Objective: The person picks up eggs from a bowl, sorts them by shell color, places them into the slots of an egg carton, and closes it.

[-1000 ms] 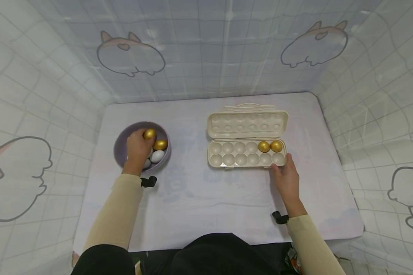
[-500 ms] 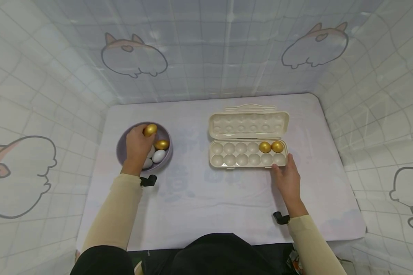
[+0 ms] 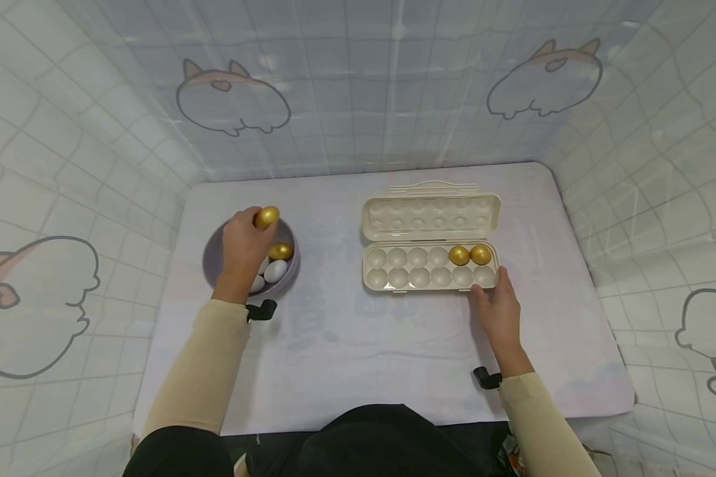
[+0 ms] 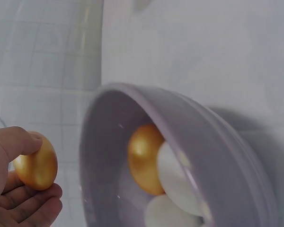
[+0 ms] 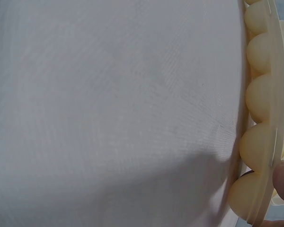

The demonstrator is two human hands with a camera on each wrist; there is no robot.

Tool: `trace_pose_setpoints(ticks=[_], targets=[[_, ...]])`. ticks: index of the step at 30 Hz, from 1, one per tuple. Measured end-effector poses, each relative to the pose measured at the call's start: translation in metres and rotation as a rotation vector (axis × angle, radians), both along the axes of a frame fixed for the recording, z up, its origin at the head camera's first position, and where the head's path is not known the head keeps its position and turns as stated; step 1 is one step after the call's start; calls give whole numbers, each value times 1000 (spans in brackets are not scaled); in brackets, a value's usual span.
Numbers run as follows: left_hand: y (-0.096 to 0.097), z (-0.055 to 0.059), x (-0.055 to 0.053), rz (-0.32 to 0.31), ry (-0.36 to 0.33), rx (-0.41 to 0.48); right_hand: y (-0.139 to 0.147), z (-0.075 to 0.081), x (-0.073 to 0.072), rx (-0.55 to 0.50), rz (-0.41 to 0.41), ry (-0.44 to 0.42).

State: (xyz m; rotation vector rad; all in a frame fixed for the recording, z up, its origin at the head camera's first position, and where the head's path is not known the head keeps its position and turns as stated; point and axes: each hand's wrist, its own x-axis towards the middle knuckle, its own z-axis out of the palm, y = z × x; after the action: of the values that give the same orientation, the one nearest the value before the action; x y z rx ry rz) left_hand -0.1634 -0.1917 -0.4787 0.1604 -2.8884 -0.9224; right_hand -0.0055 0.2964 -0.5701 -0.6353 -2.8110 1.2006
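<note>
My left hand (image 3: pixel 244 248) pinches a gold egg (image 3: pixel 266 216) (image 4: pixel 36 162) in its fingertips just above the far rim of a purple bowl (image 3: pixel 213 255) (image 4: pixel 217 146). Inside the bowl lie another gold egg (image 3: pixel 280 251) (image 4: pixel 144 158) and two white eggs (image 3: pixel 274 271) (image 4: pixel 177 172). To the right, an open cream egg carton (image 3: pixel 429 275) (image 5: pixel 260 142) holds two gold eggs (image 3: pixel 469 255) in its back row at the right. My right hand (image 3: pixel 498 308) rests at the carton's near right corner, fingers touching its edge.
The white tablecloth (image 3: pixel 346 344) covers the table, ringed by checked curtain walls with cartoon prints. The carton's lid (image 3: pixel 431 215) lies open toward the back. Bare cloth lies between bowl and carton.
My left hand has lifted the gold egg up and slightly right out of the bowl, to above its far rim. The right hand has stayed at the carton corner.
</note>
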Motion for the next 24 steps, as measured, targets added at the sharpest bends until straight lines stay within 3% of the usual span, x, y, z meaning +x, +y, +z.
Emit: trace_pose_setpoints(ticks=[17, 24], targets=[[34, 21, -4, -51, 16, 55, -1, -3, -1, -2, -9, 17], [51, 22, -6, -90, 32, 49, -1, -5, -1, -2, -18, 16]])
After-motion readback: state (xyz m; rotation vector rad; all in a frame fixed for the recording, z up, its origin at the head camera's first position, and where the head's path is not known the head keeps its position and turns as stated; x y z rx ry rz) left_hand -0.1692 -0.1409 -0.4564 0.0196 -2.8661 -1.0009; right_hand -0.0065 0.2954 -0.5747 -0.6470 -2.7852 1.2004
